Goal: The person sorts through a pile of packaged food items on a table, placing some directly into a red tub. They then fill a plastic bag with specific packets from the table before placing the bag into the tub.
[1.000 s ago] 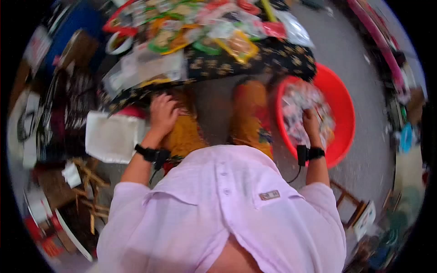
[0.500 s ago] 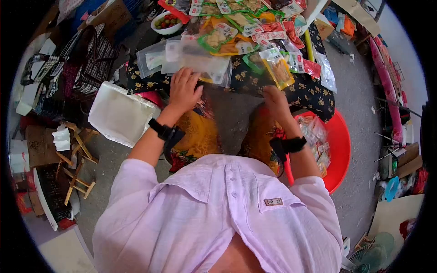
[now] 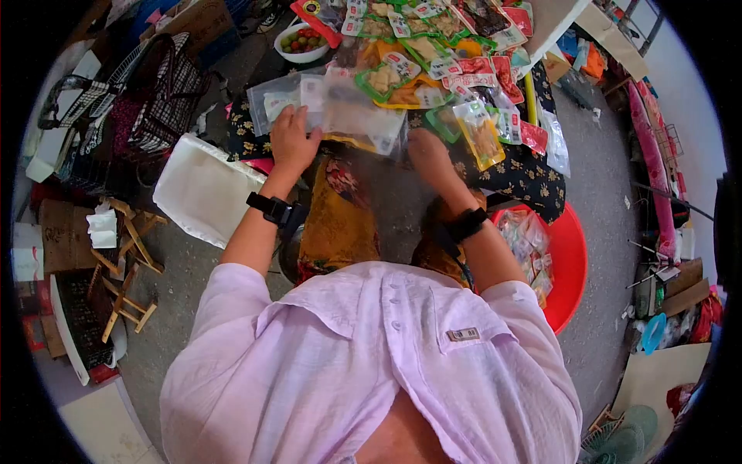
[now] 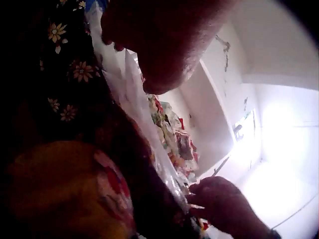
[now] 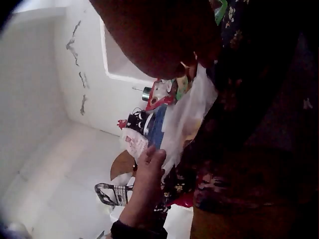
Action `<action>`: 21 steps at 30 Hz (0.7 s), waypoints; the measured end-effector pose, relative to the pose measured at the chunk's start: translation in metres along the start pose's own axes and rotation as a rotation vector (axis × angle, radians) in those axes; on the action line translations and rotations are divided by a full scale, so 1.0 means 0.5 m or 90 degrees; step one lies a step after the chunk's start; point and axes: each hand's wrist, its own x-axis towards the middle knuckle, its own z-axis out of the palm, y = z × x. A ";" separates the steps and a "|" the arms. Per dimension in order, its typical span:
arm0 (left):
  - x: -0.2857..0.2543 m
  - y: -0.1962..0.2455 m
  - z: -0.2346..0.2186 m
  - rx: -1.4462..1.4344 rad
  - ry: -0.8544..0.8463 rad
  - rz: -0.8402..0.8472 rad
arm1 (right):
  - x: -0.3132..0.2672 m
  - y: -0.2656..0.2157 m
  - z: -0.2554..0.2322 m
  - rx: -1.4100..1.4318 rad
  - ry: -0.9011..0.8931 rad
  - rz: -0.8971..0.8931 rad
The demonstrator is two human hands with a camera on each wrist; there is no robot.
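Note:
Clear flat plastic bags (image 3: 359, 120) lie along the near edge of the dark flowered cloth (image 3: 525, 185). My left hand (image 3: 292, 145) rests at their left part, fingers loosely extended and thumb apart; the right wrist view shows that hand (image 5: 145, 181) at the sheet's edge. At the bags' right edge my right hand (image 3: 433, 161) has curled fingers, which pinch the plastic; in the left wrist view this hand (image 4: 222, 201) meets the plastic (image 4: 167, 172) with its fingertips. A yellow-edged packet (image 3: 479, 134) lies right of it. The exact finger contact is partly hidden.
Colourful food packets (image 3: 425, 50) are heaped behind the bags, with a bowl of small fruit (image 3: 301, 44) at the back left. A red basin (image 3: 568, 267) of small packets stands right of my legs. A white foam box (image 3: 202, 189) is at the left, near wooden stools (image 3: 127, 298).
My right hand has come up out of the red basin, passed the yellow-edged packet and moved left to the clear bags. My left hand has moved up from the knee onto the bags, then slightly left.

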 end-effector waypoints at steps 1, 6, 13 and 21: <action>0.007 -0.011 0.007 -0.073 -0.011 -0.055 | 0.007 0.003 0.006 -0.025 0.005 -0.007; 0.059 -0.015 0.027 -0.323 -0.102 -0.258 | 0.038 0.013 0.035 0.082 0.020 0.094; 0.105 -0.017 0.023 -0.535 -0.259 -0.322 | 0.049 0.010 0.036 0.016 0.080 0.108; 0.066 -0.044 -0.038 -0.662 -0.210 -0.390 | 0.039 0.015 0.055 0.287 0.112 0.252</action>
